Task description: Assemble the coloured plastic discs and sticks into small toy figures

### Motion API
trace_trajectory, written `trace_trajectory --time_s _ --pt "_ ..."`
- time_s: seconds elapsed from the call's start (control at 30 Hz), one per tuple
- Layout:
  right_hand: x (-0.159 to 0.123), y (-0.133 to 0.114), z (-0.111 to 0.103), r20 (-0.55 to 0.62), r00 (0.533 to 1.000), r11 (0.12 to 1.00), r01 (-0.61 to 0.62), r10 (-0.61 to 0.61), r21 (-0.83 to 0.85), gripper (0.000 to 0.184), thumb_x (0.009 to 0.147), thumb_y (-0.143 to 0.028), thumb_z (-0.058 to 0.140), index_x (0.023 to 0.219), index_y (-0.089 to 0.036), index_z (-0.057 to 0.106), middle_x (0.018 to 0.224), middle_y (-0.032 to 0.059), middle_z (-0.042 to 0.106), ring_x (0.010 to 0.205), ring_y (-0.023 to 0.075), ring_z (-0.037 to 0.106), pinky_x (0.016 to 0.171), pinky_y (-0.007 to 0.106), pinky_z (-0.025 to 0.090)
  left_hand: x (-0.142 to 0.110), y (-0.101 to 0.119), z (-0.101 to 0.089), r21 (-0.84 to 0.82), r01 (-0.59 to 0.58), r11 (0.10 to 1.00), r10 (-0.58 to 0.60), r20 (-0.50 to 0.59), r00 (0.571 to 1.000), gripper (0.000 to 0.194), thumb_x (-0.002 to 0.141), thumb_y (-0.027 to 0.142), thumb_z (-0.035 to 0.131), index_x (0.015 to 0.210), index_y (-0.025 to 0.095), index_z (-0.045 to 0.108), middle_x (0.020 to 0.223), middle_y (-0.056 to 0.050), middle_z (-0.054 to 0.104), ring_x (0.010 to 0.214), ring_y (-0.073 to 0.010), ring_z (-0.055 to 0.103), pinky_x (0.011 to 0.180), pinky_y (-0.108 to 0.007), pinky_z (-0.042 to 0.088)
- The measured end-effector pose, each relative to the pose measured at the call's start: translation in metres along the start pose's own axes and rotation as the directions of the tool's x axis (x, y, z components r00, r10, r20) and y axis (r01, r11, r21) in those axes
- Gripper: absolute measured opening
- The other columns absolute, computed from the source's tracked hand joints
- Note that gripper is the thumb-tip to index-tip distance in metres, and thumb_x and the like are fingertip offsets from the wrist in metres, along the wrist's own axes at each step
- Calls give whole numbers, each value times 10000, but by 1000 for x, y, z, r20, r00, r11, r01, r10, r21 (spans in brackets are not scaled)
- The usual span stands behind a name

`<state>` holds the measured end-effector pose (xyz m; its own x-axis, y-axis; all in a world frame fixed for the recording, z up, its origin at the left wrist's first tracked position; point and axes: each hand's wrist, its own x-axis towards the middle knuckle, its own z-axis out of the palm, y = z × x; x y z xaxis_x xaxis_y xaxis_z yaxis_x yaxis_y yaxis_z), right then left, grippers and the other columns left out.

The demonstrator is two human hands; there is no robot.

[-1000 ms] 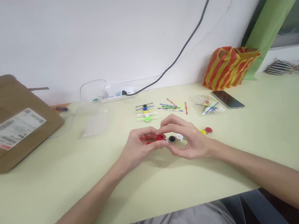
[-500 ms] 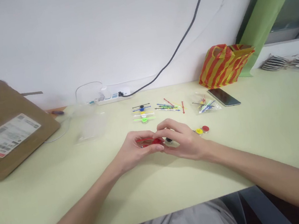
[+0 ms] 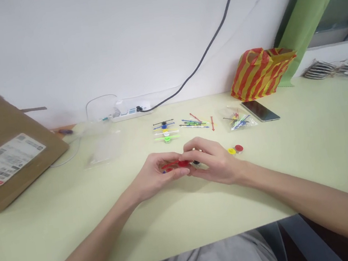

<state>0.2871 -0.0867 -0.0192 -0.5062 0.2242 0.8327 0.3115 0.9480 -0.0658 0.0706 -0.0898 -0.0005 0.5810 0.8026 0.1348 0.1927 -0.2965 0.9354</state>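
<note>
My left hand (image 3: pixel 154 176) is shut on a red plastic stick with a red disc (image 3: pixel 183 163) at its tip. My right hand (image 3: pixel 213 164) pinches a small black-capped piece (image 3: pixel 196 162), mostly hidden by my fingers. The two hands nearly touch above the pale green table (image 3: pixel 310 172). Just beyond my right fingers lie a yellow disc (image 3: pixel 232 151) and a red disc (image 3: pixel 238 148). Farther off stands a row of assembled stick-and-disc pieces (image 3: pixel 166 132), beside loose coloured sticks (image 3: pixel 194 123).
A clear bag of small parts (image 3: pixel 238 122) and a smartphone (image 3: pixel 260 110) lie at the back right, before a red-and-yellow striped bag (image 3: pixel 261 74). A power strip (image 3: pixel 130 112) sits against the wall. A cardboard package (image 3: pixel 7 156) overhangs the left side.
My hands have closed in around the small pieces. The white disc and clear part seen earlier in my right hand are now hidden. The view has shifted slightly.
</note>
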Motion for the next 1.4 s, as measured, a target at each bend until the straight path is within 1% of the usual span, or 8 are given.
trace_trajectory --time_s 0.23,0.37,0.53,0.73,0.87,1.03,1.23,1.4 --pt "0 0 -1 -16 1000 1000 2 -3 -23 80 970 -184 630 1045 -168 653 908 95 681 776 190 659 634 308 521 -1 2 0 -25 16 1000 -16 8 1000 229 848 304 814 1035 172 810 868 -70 803 834 -218 764 804 -291 610" --pt "1 -2 -3 -14 1000 999 -3 3 -43 94 978 -194 617 1062 -182 657 916 87 690 777 177 651 655 304 520 0 2 0 -25 10 1000 -10 -9 1000 254 830 303 832 1039 161 811 888 -83 806 848 -238 772 813 -314 621" --pt "2 -3 -3 -3 1000 997 -7 7 -73 70 976 -201 618 1020 -175 665 910 79 696 737 151 631 645 286 496 0 2 -1 -38 22 999 -21 27 999 249 846 298 820 1058 167 808 921 -79 805 842 -222 770 811 -300 616" --pt "3 -3 -4 0 1000 995 11 -11 -97 53 962 -178 626 982 -158 670 906 73 700 700 133 613 631 279 469 -1 4 -1 -32 28 999 -27 48 998 234 889 320 780 1067 167 796 878 -68 791 829 -194 744 809 -275 586" --pt "3 -1 -3 -29 1000 993 -8 5 -116 77 967 -150 595 998 -178 660 905 66 699 715 133 621 640 275 479 0 5 -1 -7 -8 1000 8 33 999 251 968 371 680 1080 173 785 883 -69 763 815 -168 700 780 -263 562" --pt "-2 7 -3 -75 996 992 -63 55 -105 158 967 -99 570 1059 -195 656 933 75 693 816 159 663 694 283 529 1 2 -7 3 -19 1000 19 -92 996 274 979 408 652 1064 173 765 860 -62 726 708 -139 634 656 -250 525" --pt "-7 17 0 -45 994 990 -108 104 -95 190 999 -125 560 1152 -200 641 954 74 693 835 179 667 726 301 548 4 -1 -11 -16 -45 999 42 -180 983 276 945 420 688 907 151 741 846 -66 714 686 -148 630 640 -274 539" --pt "-6 23 0 -28 983 976 -183 181 -116 532 1016 -237 570 1508 -233 368 1211 127 666 1101 263 649 945 447 558 10 -8 -26 117 -26 993 59 -290 955 297 932 446 691 913 154 743 801 -55 709 695 -150 621 678 -278 527"
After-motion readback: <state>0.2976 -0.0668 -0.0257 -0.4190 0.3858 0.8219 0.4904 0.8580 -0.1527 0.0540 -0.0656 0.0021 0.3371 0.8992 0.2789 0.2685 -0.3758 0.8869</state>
